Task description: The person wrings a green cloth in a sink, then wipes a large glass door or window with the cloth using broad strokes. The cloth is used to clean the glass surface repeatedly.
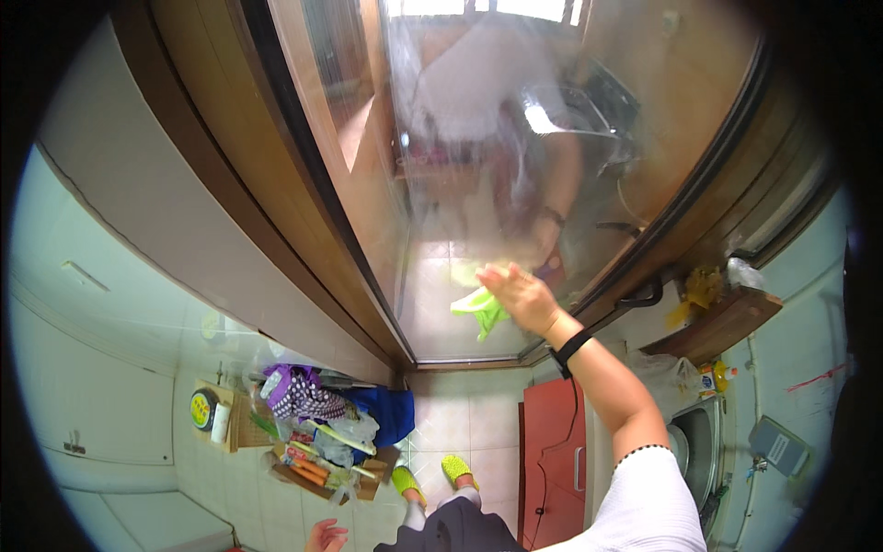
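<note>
My right hand (521, 297), with a black band on the wrist, presses a lime-green cloth (486, 312) flat against a glass door pane (462, 207). Part of the cloth hangs loose below the fingers. Cloudy streaks cover the glass, and the arm is mirrored in it. Down at the bottom edge, my left hand (327, 536) hangs beside my body with fingers slightly curled and nothing seen in it; part of it is cut off by the frame.
A brown door frame (359, 276) borders the pane, with a dark handle (641, 297) at right. Red cabinet (555, 455) and metal sink (700, 448) stand on the right. At left, a cardboard box (365, 488) of vegetables sits by a polka-dot purple bag (303, 393).
</note>
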Tool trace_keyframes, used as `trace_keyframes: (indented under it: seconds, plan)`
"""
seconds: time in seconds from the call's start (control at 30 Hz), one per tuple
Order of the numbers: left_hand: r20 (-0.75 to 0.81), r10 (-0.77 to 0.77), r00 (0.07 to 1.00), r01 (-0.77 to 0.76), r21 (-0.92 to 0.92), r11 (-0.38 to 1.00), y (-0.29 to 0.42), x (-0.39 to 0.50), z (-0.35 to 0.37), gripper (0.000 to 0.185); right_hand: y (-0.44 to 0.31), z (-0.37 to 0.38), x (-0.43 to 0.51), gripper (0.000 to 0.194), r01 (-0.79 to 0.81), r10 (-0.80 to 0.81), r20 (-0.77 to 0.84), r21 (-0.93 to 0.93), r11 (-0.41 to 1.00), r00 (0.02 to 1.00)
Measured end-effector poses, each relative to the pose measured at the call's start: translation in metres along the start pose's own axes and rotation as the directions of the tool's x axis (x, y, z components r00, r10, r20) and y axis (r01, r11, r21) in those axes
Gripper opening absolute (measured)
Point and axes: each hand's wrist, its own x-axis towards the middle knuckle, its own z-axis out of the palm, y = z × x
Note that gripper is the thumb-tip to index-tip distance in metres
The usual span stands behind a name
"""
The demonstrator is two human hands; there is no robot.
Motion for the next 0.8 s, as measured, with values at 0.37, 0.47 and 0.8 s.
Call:
trace_keyframes:
  seconds: [0.37, 0.47, 0.8]
  plan:
    - [0.023, 0.174, 0.984, -0.172, -0.077, 0.982, 0.007, 0.007, -0.001, 0.038, 0.038, -0.259, 0.115, 0.015, -0.18, 0.288, -0.412, 0.28, 0.943, 0.864]
    - [0.036, 0.294, 0.955, -0.287, -0.142, 0.947, 0.008, 0.006, -0.008, 0.038, 0.05, -0.287, 0.115, 0.015, -0.394, 0.476, -0.117, 0.411, 0.822, 0.872]
    - [0.044, 0.292, 0.955, -0.273, -0.242, 0.931, 0.03, 0.008, -0.015, 0.036, 0.098, -0.327, 0.089, 0.023, -0.489, 0.511, 0.579, 0.813, -0.314, 0.635]
